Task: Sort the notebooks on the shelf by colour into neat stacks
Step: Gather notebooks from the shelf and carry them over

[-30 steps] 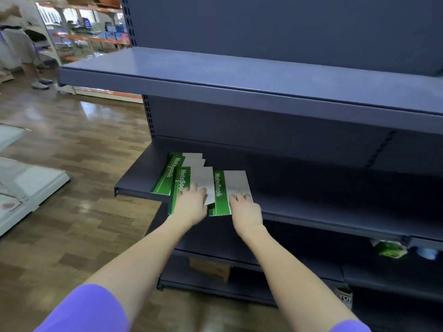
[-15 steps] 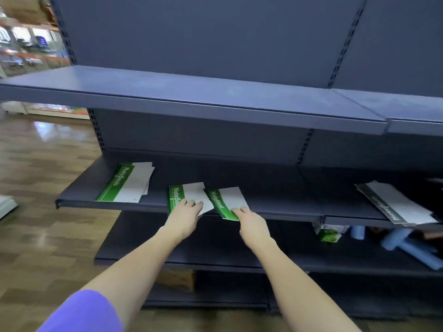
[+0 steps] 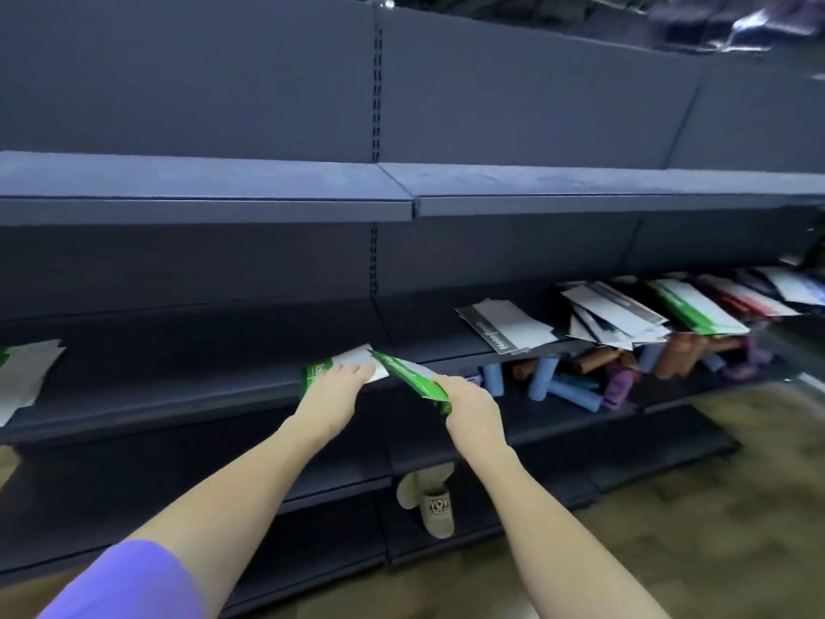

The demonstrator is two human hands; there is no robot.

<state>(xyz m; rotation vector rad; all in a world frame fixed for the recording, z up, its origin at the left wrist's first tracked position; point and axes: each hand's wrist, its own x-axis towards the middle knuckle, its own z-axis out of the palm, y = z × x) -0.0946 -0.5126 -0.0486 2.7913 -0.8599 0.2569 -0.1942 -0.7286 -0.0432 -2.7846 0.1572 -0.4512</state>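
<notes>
Head camera gives me both bare arms reaching toward the dark shelf (image 3: 187, 395) at about waist level. My left hand (image 3: 332, 388) lies flat on a green-and-white notebook (image 3: 357, 366) at the shelf's front edge, its fingers straight and close together, pressing down on the cover. My right hand (image 3: 468, 406) grips a second green notebook (image 3: 410, 379) by its near corner; the fingers are curled round the edge with the thumb on top, and the book is tilted, lifted off the shelf at my end while its far end overlaps the first notebook. Motion blur softens this part, so I cannot tell whether one book or two sit in that grip.

At the far left edge of the same shelf I see another pile of green-and-white notebooks (image 3: 27, 377), well apart from my hands. To the right, a black-and-white notebook (image 3: 509, 326) lies alone at an angle, and beyond it is a loose heap of mixed notebooks (image 3: 634, 317) with black, green and red covers. Beneath that heap, on the next shelf down, lie blue rolls (image 3: 553, 382) among brown and purple ones. A beige slipper (image 3: 431, 502) sits on the bottom shelf between my forearms. A purple sleeve (image 3: 120, 583) covers my left upper arm.
</notes>
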